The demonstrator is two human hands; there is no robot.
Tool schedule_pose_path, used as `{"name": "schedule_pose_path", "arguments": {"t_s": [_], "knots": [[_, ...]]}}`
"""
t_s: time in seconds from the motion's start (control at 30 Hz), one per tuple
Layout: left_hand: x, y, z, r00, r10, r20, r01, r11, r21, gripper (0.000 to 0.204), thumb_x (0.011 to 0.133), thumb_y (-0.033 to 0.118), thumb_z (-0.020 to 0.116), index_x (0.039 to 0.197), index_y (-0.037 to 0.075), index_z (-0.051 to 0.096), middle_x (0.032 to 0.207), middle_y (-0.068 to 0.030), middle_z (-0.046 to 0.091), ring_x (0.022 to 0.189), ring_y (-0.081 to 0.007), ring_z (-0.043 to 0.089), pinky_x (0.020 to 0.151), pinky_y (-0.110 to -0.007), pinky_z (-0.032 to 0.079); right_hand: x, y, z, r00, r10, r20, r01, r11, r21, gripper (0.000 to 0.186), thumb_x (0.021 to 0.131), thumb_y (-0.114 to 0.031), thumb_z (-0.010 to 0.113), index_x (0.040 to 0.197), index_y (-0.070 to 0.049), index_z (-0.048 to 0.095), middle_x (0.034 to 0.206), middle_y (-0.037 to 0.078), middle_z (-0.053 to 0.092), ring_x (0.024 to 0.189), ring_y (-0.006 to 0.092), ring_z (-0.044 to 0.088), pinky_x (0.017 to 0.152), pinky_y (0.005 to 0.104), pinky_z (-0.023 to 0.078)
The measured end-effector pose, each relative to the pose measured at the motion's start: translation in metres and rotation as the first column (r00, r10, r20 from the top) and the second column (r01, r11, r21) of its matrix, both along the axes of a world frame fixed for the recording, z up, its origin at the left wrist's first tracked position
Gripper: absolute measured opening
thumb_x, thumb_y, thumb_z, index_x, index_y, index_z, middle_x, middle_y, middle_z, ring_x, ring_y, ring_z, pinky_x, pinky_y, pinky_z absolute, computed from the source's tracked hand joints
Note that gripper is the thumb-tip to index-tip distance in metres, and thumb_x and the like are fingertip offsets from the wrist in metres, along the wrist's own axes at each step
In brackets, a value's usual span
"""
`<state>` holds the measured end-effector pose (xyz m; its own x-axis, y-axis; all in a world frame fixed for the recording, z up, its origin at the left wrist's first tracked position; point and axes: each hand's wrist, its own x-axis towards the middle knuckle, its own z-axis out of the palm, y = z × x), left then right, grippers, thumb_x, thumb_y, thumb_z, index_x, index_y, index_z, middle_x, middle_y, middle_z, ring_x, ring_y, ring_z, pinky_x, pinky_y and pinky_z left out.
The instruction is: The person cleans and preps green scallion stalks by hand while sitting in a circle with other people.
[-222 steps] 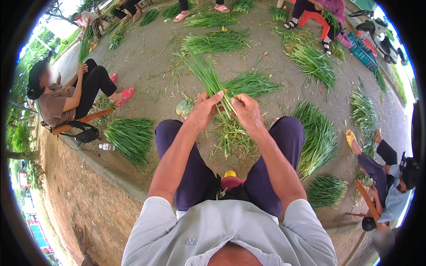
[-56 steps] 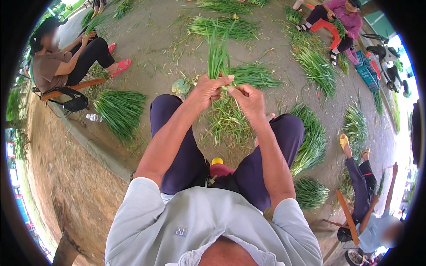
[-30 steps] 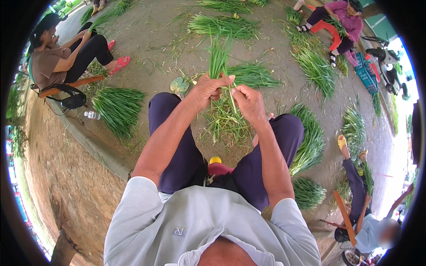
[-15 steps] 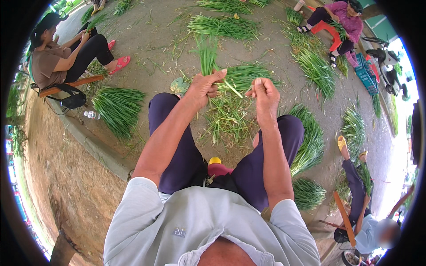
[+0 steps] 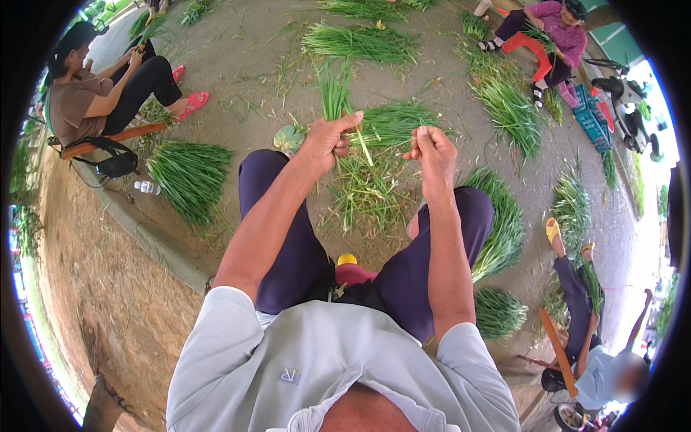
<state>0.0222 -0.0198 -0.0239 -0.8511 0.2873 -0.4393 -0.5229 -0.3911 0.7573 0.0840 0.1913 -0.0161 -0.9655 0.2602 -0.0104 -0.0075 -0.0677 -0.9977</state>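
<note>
My left hand (image 5: 325, 144) is closed around an upright bunch of garlic chives (image 5: 334, 93), its green leaves pointing away from me. One pale stalk (image 5: 366, 146) sticks out below the thumb toward me. To the right, apart from the bunch, my right hand (image 5: 434, 155) is held in a pinch, thumb and finger pressed together; whatever may be between them is too small to name. On the ground under and between my hands lies a heap of green and yellowish trimmings (image 5: 367, 191). Just beyond it is a pile of garlic chives (image 5: 399, 124).
More chive piles lie at the left (image 5: 188, 176), right (image 5: 504, 223) and far side (image 5: 360, 42). A clear bottle (image 5: 147, 187) lies by the kerb (image 5: 162, 245). Seated people (image 5: 86, 101) are around me. A teal crate (image 5: 592, 119) stands at the far right, near a parked scooter.
The pale stalk in my left hand has swung from slanting right to pointing more toward me. My right hand has shifted slightly and stays pinched.
</note>
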Motion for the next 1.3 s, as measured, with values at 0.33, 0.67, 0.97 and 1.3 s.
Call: {"name": "schedule_pose_path", "arguments": {"t_s": [0.33,0.67,0.97,1.3], "knots": [[0.000,-0.001,-0.001,0.999,-0.022,-0.034,0.022,1.000,0.015,0.024,0.085,0.022,0.077,0.085,0.004,0.061,0.078,-0.0010,0.061,0.044,-0.0021,0.035,0.038,-0.019,0.023,0.007,0.001,-0.025,0.973,0.195,0.122,-0.215,0.587,0.781,0.026,0.086,-0.012,0.059,0.110,-0.004,0.066,0.093,0.022,0.070,0.085,0.0363,0.068,0.076,0.0419,0.052],[0.001,-0.005,0.004,0.995,-0.080,-0.052,0.084,0.993,0.079,0.025,0.088,0.022,0.074,0.099,0.002,0.064,0.089,-0.0049,0.065,0.046,-0.0023,0.035,0.039,-0.019,0.025,0.012,-0.002,-0.014,0.977,0.132,0.165,-0.208,0.458,0.864,0.026,0.086,-0.018,0.062,0.109,-0.010,0.069,0.095,0.019,0.070,0.086,0.0361,0.068,0.077,0.0450,0.051],[0.003,-0.004,0.009,0.992,-0.097,-0.079,0.107,0.985,0.135,0.030,0.093,0.024,0.068,0.113,0.003,0.063,0.100,-0.0068,0.068,0.047,-0.0025,0.035,0.039,-0.018,0.028,0.010,-0.012,-0.008,0.975,0.213,0.062,-0.205,0.763,0.613,0.018,0.088,-0.019,0.067,0.096,-0.003,0.069,0.077,0.011,0.067,0.070,0.0212,0.064,0.066,0.0356,0.049],[0.010,0.007,0.013,0.979,-0.176,-0.100,0.184,0.980,0.081,0.039,0.092,0.028,0.069,0.122,0.004,0.060,0.112,-0.0096,0.068,0.047,-0.0005,0.033,0.039,-0.016,0.027,0.015,-0.038,-0.005,0.888,0.449,0.099,-0.456,0.887,0.067,0.018,0.092,-0.016,0.067,0.091,0.002,0.062,0.076,0.003,0.063,0.064,0.0097,0.058,0.059,0.0252,0.048]]}}
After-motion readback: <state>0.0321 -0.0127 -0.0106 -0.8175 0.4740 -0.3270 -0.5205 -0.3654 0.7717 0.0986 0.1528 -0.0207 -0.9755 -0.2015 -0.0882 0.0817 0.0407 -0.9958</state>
